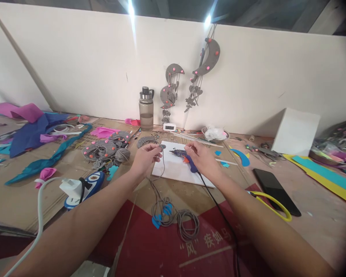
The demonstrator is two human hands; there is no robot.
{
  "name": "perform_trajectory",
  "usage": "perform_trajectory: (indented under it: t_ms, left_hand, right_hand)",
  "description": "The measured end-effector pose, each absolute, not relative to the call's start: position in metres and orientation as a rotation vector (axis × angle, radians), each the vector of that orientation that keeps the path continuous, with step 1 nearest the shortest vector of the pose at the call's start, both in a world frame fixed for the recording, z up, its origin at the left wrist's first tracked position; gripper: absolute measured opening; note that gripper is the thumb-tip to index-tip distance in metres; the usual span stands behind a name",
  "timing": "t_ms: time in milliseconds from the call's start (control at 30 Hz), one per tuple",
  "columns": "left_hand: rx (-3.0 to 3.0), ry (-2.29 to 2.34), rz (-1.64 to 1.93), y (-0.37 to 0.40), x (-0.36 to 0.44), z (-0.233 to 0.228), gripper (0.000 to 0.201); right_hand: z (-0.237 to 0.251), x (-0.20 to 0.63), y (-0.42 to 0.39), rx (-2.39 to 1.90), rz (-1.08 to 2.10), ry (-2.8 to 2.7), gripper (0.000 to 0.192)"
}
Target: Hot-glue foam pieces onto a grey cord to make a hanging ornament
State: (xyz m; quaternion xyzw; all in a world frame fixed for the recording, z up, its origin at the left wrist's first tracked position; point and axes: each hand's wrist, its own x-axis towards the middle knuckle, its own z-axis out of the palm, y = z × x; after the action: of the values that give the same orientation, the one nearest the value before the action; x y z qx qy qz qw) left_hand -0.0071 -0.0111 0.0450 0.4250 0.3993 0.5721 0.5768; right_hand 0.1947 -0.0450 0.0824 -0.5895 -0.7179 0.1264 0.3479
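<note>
From the head camera, I see my right hand (pixel 203 157) wrapped around one glue gun (pixel 184 156), nozzle aimed left over the white board (pixel 175 171). My left hand (pixel 145 157) pinches a small grey piece (pixel 162 146) near that nozzle, its grey cord (pixel 173 217) trailing down the table (pixel 320 223). Two moon hangings (pixel 190 77) on the wall.

Glue gun (pixel 182 155): blue w/ orange trigger, nozzle pointing left, lying low over white board. Small grey piece (pixel 162 146) held just left of nozzle; grey cord (pixel 173 215) hangs off it, coiled on counter.
</note>
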Motion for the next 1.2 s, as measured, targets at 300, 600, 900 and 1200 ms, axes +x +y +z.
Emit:
perform_trajectory:
  t_ms: [300,600,900,1200]
  left_hand:
    - [0.894,0.961,1.18,-0.012,0.004,0.019,0.027]
    - [0.87,0.97,1.17,-0.011,0.004,0.017,0.022]
    - [0.745,0.859,1.257,-0.002,-0.004,0.021,0.02]
    - [0.726,0.783,1.381,0.004,-0.011,0.029,0.021]
  right_hand:
    - [0.043,0.218,-0.027,-2.143,0.369,-1.889,0.035]
    - [0.051,0.226,-0.016,-2.154,0.648,-1.612,0.022]
    - [0.051,0.183,-0.042,-1.286,0.766,-1.5,0.032]
    - [0.051,0.173,-0.06,-1.208,0.641,-1.767,0.019]
